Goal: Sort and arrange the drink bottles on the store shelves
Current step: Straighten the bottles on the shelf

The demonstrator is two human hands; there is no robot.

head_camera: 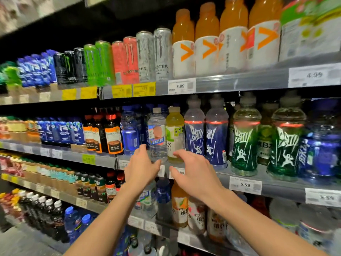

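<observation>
On the middle shelf [239, 174] a clear water bottle [157, 133] with a blue and white label stands beside a yellow-green drink bottle [175, 132]. My left hand [142, 167] reaches up in front of the clear bottle's base, fingers spread and relaxed, holding nothing. My right hand [191, 172] is raised just below the yellow-green bottle, fingers loosely extended, also empty. Whether either hand touches a bottle I cannot tell.
Blue sports bottles [204, 137] and green ones [245, 143] stand to the right, dark blue bottles [130, 130] and brown drinks [112, 133] to the left. Energy cans [129, 60] and orange bottles [206, 41] fill the upper shelf. Juice bottles [180, 206] sit on the shelf below.
</observation>
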